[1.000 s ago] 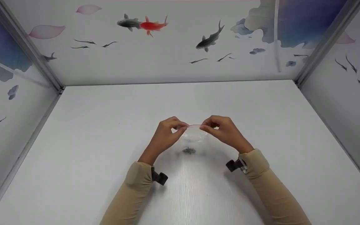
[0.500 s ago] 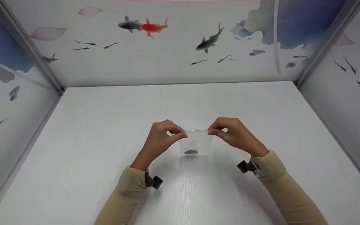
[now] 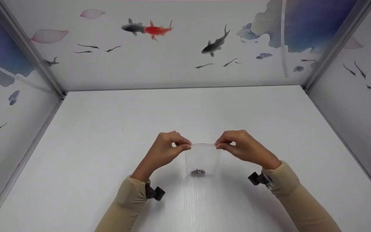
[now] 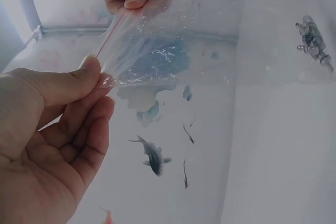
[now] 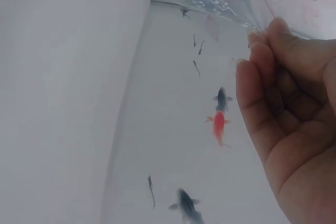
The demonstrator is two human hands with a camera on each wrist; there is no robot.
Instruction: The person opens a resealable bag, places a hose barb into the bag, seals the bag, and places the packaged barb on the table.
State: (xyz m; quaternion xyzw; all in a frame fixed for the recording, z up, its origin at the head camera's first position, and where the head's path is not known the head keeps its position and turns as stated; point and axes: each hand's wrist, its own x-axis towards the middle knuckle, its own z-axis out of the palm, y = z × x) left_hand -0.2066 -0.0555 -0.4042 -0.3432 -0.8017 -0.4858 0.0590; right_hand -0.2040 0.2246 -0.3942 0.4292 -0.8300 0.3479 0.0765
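Observation:
A clear zip-lock bag (image 3: 202,158) hangs upright between the two hands, its top edge stretched straight. My left hand (image 3: 167,149) pinches one top corner between thumb and fingers. The opposite top corner is pinched by my right hand (image 3: 245,148). Small grey metallic pieces (image 3: 198,172) lie heaped at the bag's bottom; in the left wrist view these pieces (image 4: 314,44) look like little metal parts, their exact kind unclear. A red zip line (image 4: 111,34) runs along the bag's mouth from hand to hand. In the right wrist view the bag (image 5: 215,1) shows only in part.
The white table (image 3: 108,129) lies under both arms. Panels printed with fish stand at the back (image 3: 179,64) and on both sides. A black wrist camera (image 3: 155,193) sits at the left cuff and another wrist camera (image 3: 258,178) at the right.
Both hands have moved apart and come nearer the person. The bag, earlier tilted with its mouth away, now hangs stretched and upright, the pieces low inside it.

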